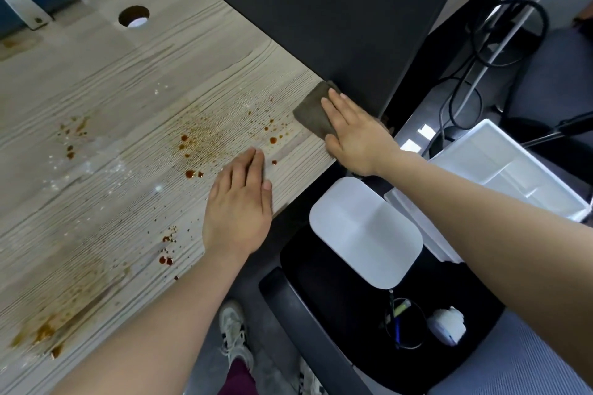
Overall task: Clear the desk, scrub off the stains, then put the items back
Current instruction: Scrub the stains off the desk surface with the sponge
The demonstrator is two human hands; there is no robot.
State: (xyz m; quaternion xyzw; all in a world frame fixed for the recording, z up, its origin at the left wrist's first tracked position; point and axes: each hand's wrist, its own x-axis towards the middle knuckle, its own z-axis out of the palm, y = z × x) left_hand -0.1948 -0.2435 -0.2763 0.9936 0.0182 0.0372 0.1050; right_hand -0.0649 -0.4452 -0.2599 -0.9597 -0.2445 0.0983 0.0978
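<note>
A light wood-grain desk (pixel 106 99) carries brown splatter stains (pixel 205 141) across its middle and more brown smears near its front left corner (pixel 41 333). My right hand (pixel 356 135) presses flat, fingers straight, on a grey-brown cloth (pixel 311 112) at the desk's right edge beside the dark partition. My left hand (pixel 239 205) rests flat on the desk surface just left of it, fingers straight, holding nothing.
A dark partition (pixel 321 9) bounds the desk's far side. On a black chair seat (pixel 321 269) to the right lie a white lid-like tray (pixel 362 231), a pen cup (pixel 402 324) and a crumpled tissue (pixel 447 324). A white bin (pixel 500 170) and cables (pixel 513 32) lie beyond.
</note>
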